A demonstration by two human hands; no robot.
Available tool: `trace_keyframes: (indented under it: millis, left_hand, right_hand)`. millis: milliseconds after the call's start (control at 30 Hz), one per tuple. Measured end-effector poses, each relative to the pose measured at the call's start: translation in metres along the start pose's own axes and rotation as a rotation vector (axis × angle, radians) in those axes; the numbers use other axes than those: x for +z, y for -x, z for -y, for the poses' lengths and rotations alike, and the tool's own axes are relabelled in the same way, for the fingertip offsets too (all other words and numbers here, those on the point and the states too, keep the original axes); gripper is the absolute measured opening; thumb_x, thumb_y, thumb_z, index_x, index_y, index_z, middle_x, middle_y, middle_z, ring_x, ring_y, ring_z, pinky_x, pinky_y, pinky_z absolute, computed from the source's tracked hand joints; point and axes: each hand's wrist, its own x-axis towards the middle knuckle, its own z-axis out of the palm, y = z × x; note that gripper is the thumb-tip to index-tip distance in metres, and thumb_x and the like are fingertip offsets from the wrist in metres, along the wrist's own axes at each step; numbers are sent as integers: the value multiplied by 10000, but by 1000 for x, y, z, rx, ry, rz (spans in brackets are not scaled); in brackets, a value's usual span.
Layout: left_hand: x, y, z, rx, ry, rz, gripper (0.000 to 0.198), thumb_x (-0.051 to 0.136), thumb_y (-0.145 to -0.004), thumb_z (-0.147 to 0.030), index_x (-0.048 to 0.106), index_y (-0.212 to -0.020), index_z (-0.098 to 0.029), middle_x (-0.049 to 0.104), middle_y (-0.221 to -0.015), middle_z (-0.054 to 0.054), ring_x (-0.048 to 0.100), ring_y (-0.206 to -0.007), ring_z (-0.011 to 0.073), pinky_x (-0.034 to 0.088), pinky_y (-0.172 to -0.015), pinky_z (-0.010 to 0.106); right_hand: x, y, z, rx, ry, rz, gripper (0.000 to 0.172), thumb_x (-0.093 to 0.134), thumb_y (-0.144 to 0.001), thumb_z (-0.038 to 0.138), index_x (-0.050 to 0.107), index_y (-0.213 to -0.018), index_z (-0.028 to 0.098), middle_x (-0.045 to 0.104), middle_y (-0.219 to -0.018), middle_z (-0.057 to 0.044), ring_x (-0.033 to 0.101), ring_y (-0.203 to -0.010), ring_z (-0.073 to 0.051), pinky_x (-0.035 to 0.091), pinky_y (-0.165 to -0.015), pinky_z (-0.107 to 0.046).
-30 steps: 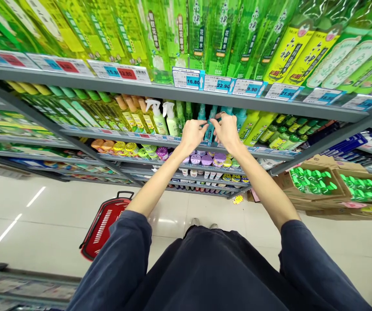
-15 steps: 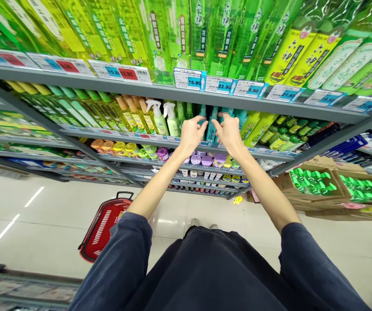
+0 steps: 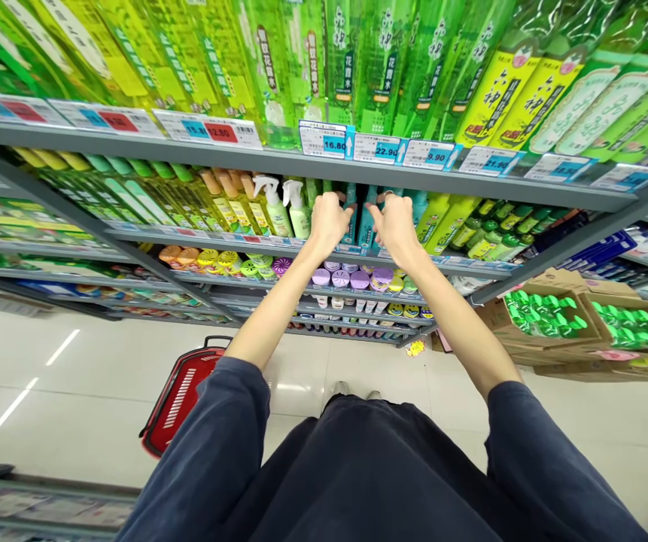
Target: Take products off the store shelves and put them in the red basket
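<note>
Both my arms reach up to the second shelf (image 3: 278, 247) of a shop rack. My left hand (image 3: 329, 222) curls its fingers round a teal bottle (image 3: 351, 214) at the front of the row. My right hand (image 3: 397, 226), a ring on one finger, grips the neighbouring teal bottle (image 3: 367, 220) from the right side. The two bottles stand upright, side by side, between white spray bottles (image 3: 278, 205) on the left and yellow-green bottles (image 3: 448, 218) on the right. The fingertips are hidden behind the bottles.
Tall green bottles fill the top shelf above price tags (image 3: 380, 147). Round air fresheners (image 3: 351, 277) sit on the shelf below. A red shopping basket (image 3: 180, 395) lies on the tiled floor at the left. Cardboard boxes (image 3: 583, 324) of green-capped bottles stand at the right.
Both hands have risen slightly and pushed further into the shelf, moving from the bottles' lower parts to their sides.
</note>
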Motion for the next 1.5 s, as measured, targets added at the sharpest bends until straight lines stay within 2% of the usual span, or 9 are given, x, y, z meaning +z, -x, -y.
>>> trace_keyframes:
  millis: [100,300,533,767,933,1067,1133,1300,1500]
  left_hand:
    - [-5,1,-2,5,20,53,218,668,-916,-290,765,-1016,-122,608,-499,24,719,-728,261,589,-907,400]
    - [-9,1,-5,21,68,98,158,667,-916,-251,762,-959,-132,631,-524,43,705,-700,258,583,-952,429]
    - [-13,0,-8,47,27,162,166,667,-948,-267,736,-855,-148,640,-549,69,722,-724,268,592,-950,448]
    - [-18,4,-13,110,-67,175,244,639,-951,-290,688,-732,-194,592,-493,32,697,-686,257,595,-885,413]
    - [-18,5,-13,116,-70,157,158,669,-935,-295,744,-927,-157,589,-484,5,714,-704,263,591,-862,397]
    - [-17,4,-12,102,-66,163,258,704,-930,-303,745,-1081,-98,603,-496,9,742,-765,284,583,-908,412]
    - [-17,5,-11,90,-62,177,317,711,-938,-315,731,-1135,-67,632,-530,23,748,-803,285,570,-950,417]
    - [-16,7,-5,56,-53,242,433,712,-967,-380,694,-1219,-27,659,-593,28,734,-809,258,547,-995,407]
    - [-14,1,3,64,-56,220,457,750,-944,-461,732,-1089,-27,646,-582,39,702,-755,250,554,-976,426]
  right_hand:
    - [0,0,-2,6,-14,-2,632,481,-1041,673,633,-1338,137,717,-926,-174,738,-644,-260,687,-631,-475]
    - [2,-3,-5,-16,-40,-20,746,476,-997,770,645,-1328,123,723,-874,-174,747,-674,-290,688,-652,-515]
    - [2,-5,-5,-39,-16,-30,694,486,-1013,737,654,-1298,127,725,-886,-172,744,-675,-270,676,-699,-491]
    - [-1,-1,1,-31,-13,-52,642,548,-1003,706,668,-1280,140,728,-907,-168,761,-731,-295,675,-775,-502]
    - [-1,-4,-1,-15,0,-56,641,555,-1009,685,671,-1261,107,732,-946,-199,761,-764,-313,674,-784,-511]
    - [2,-10,-3,-31,-22,-73,545,570,-1031,618,687,-1171,104,717,-972,-214,752,-979,-341,663,-872,-478]
    - [3,-12,-3,-45,-28,-100,523,586,-1033,593,691,-1122,88,708,-970,-216,738,-1021,-339,661,-879,-464]
    - [3,-14,-3,-67,-29,-134,555,594,-1020,614,701,-1053,71,695,-909,-187,745,-864,-286,674,-737,-426]
    - [5,-16,-6,-89,-32,-110,502,570,-1049,543,713,-1067,62,693,-817,-146,734,-695,-228,671,-753,-446]
